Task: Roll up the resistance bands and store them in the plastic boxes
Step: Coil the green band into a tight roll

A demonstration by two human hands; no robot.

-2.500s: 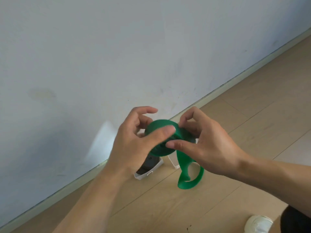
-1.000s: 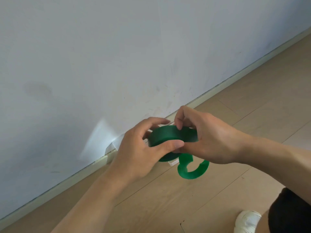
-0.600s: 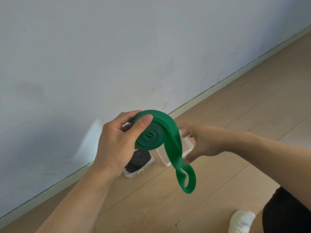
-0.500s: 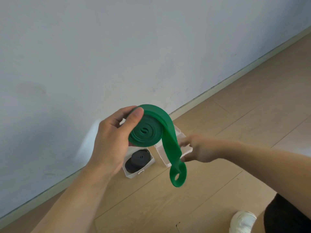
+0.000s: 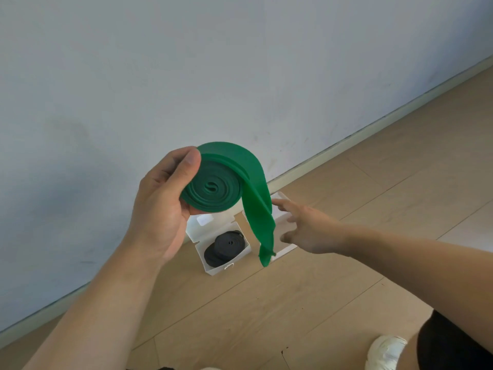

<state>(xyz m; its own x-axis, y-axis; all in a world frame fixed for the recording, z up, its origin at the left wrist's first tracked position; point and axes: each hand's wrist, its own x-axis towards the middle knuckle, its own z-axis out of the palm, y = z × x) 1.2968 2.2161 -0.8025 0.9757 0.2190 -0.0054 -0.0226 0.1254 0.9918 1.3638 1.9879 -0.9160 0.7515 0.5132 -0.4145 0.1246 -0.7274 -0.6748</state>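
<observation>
While I log this view from left to right, the left hand comes first — raised before the wall, thumb and curled fingers gripping the green resistance band, which is wound into a flat coil. Its loose tail drops from the coil's right edge, hanging free above the floor. Below, by the skirting, the left plastic box stands open with a rolled black band lying inside. Just beside it I note the right plastic box, partly hidden behind the green tail. The right hand is spread wide — fingers straight, reaching over that box; whether it touches, I cannot tell. White shoe, lower right.
</observation>
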